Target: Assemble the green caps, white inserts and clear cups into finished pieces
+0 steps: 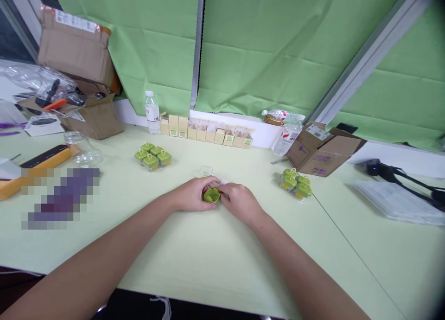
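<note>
My left hand (194,194) is curled around a small green cup-shaped piece (212,195) with a scalloped rim, its hollow side facing up. The fingers of my right hand (239,200) are pinched together at the right edge of this green piece; what they grip, if anything, is hidden. A small clear container (206,171) sits on the table just beyond my left hand. Off to the left is a group of several clear boxes with green lids (153,156) and loop handles. A similar group of green-lidded boxes (295,184) stands to the right.
Along the back runs a row of small cream cartons (208,132), with a water bottle (152,113) at its left end. Bottles (288,134) and an open cardboard box (321,148) are at back right. More cardboard boxes (93,116) and an orange power strip (41,167) occupy the left.
</note>
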`<state>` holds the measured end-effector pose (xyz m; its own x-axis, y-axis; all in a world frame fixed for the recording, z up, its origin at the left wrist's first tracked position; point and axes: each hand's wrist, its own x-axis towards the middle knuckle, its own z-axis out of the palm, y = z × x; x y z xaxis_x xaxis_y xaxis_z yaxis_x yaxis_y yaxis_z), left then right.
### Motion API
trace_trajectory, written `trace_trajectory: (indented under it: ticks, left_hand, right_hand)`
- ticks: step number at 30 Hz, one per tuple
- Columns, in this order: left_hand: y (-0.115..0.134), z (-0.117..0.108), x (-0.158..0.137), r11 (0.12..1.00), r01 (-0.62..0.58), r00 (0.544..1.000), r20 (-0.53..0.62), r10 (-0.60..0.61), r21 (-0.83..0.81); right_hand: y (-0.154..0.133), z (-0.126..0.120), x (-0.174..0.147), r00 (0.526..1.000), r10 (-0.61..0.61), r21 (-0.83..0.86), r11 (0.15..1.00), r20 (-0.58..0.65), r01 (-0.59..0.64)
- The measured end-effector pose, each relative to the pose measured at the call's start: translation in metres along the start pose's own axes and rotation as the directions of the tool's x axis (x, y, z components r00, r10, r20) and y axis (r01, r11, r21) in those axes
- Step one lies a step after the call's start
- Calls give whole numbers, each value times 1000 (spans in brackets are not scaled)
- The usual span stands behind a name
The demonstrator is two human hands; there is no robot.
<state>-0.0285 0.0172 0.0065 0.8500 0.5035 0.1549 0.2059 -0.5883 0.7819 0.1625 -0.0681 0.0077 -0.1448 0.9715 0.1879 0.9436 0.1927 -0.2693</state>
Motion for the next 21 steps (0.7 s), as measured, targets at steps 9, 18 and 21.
trace_trajectory:
  ticks: [9,18,21]
  left_hand:
    - [1,2,0,1000,4,1000,-21,-4,-8]
    - [1,3,4,996,3,996,-84,5,94]
    - [1,3,4,993,-12,995,-96,24,118]
  right_hand:
    - [0,-1,0,998,45,83,996,-52,-41]
    - [-5,-17,-3,993,95,130,988,-73,-85]
    - [-7,-14,-3,987,140,154,980,-83,-126]
